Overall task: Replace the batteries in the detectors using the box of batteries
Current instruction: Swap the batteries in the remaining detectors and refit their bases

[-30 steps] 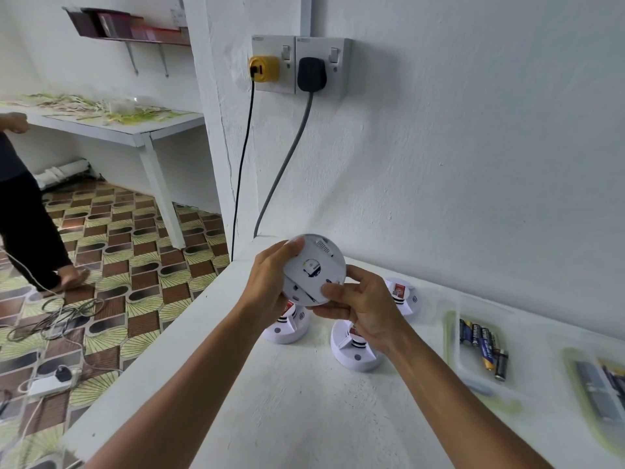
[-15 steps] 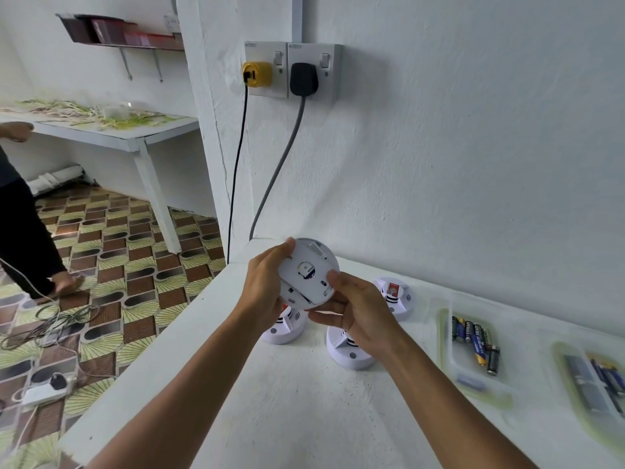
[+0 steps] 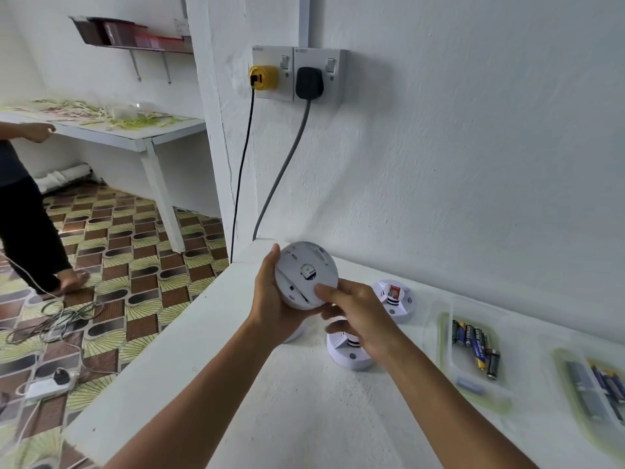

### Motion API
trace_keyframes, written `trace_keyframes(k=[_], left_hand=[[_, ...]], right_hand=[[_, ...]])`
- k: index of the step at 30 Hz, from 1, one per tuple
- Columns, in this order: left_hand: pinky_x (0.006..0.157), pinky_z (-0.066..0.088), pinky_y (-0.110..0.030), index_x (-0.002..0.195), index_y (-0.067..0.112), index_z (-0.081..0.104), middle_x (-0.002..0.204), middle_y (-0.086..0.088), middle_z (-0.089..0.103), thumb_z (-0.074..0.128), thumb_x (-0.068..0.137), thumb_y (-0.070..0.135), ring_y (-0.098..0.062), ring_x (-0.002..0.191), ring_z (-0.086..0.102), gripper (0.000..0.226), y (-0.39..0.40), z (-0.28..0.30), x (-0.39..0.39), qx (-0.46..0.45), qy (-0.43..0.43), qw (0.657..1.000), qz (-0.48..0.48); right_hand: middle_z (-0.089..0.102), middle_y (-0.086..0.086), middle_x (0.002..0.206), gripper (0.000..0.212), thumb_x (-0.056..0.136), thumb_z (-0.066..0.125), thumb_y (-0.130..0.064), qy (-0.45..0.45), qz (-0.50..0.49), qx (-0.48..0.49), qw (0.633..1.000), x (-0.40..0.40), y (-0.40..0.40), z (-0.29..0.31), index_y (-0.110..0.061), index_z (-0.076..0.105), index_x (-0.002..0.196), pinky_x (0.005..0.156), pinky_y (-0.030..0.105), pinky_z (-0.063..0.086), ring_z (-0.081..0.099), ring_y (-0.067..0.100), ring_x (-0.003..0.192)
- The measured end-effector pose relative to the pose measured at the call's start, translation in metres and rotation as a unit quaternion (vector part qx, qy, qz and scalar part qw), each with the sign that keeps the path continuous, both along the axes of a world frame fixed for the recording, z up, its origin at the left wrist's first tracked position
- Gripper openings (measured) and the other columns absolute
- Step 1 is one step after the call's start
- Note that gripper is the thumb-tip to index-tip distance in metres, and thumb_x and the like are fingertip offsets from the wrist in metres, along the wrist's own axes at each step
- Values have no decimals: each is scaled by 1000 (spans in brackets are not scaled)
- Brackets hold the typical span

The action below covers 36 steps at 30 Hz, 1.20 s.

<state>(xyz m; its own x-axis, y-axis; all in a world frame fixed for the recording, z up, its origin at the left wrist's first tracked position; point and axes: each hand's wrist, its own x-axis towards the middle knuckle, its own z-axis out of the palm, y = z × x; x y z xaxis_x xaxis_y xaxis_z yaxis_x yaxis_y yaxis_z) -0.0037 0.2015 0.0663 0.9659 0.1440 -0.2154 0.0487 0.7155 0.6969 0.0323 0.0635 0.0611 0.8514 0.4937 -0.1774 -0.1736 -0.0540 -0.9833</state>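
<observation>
A round white detector (image 3: 306,270) is held up above the white counter (image 3: 304,411), its flat back facing me. My left hand (image 3: 270,299) grips its left rim and underside. My right hand (image 3: 355,316) grips its lower right edge, thumb pressed on the back plate. Below the hands, a second detector (image 3: 350,355) stands on the counter. A third detector (image 3: 394,299) stands further back, showing a red label. A fourth is mostly hidden under my left hand. A clear box (image 3: 473,353) at right holds several batteries (image 3: 475,343).
Another clear tray (image 3: 595,397) with batteries sits at the far right edge. Two plugs (image 3: 287,77) with hanging cables are on the wall above the counter's corner. The counter's left edge drops to a tiled floor with cables. A person (image 3: 23,211) stands at far left.
The detector has turned slightly in my hands, and my right thumb has slid along its back plate. The person at left has shifted a step.
</observation>
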Motion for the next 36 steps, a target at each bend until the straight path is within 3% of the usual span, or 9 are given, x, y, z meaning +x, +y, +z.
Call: trace_keyframes(k=[2,4,5,9,16,19,25,31,36], left_hand=[[90,47,-55,119,8,63,117,-25,63,48,81,59,-39,107,59,65,0,-2,3,9,11,999,34],[86,51,-52,120,8,62,116,-24,64,46,86,57,-36,104,61,62,-1,-2,4,39,22,998,41],[81,54,-47,118,8,63,110,-21,66,44,89,56,-33,99,64,60,-3,-2,4,48,23,998,35],[66,57,-34,101,6,67,87,-13,71,39,96,49,-22,79,71,51,-9,3,4,72,-4,997,15],[57,52,-29,95,9,67,79,-9,68,37,98,43,-20,74,65,45,-12,11,5,159,-4,987,33],[59,53,-29,105,7,65,83,-10,68,38,99,42,-20,77,66,45,-15,12,5,179,1,982,52],[60,52,-28,118,3,61,94,-16,67,44,95,41,-25,85,65,47,-16,7,7,191,19,976,101],[72,53,-36,111,8,65,93,-15,68,44,96,42,-28,89,65,42,-19,-3,8,199,20,971,129],[73,54,-38,100,14,66,87,-10,68,43,97,39,-26,86,65,33,-22,-7,7,195,24,970,142]], right_hand=[[56,-1,98,40,82,74,-33,-222,-91,-177,955,2,2,-3,-15,61,115,68,20,45,54,9,81],[49,-4,107,48,79,77,-30,-376,-127,-194,897,3,5,-2,-15,58,121,76,19,44,53,12,93],[49,-3,111,48,80,75,-29,-402,-114,-181,890,2,7,0,-14,58,123,79,20,46,54,14,98],[50,3,116,51,86,66,-33,-401,-59,-210,890,2,15,13,-12,52,131,91,28,49,52,17,109],[54,1,106,62,67,58,-47,-399,-66,-199,893,5,17,20,-11,57,118,82,30,53,56,16,94],[58,0,101,64,61,56,-55,-404,-78,-189,892,6,18,18,-13,58,110,75,28,54,58,14,88],[62,-2,89,61,53,55,-56,-392,-86,-143,905,6,21,12,-15,59,98,61,12,47,58,11,79],[58,-8,79,53,53,54,-57,-377,-98,-138,911,5,23,2,-19,56,89,59,11,46,54,7,71],[54,-13,73,53,52,53,-59,-362,-107,-131,917,4,25,-2,-19,54,87,55,9,43,52,2,66]])
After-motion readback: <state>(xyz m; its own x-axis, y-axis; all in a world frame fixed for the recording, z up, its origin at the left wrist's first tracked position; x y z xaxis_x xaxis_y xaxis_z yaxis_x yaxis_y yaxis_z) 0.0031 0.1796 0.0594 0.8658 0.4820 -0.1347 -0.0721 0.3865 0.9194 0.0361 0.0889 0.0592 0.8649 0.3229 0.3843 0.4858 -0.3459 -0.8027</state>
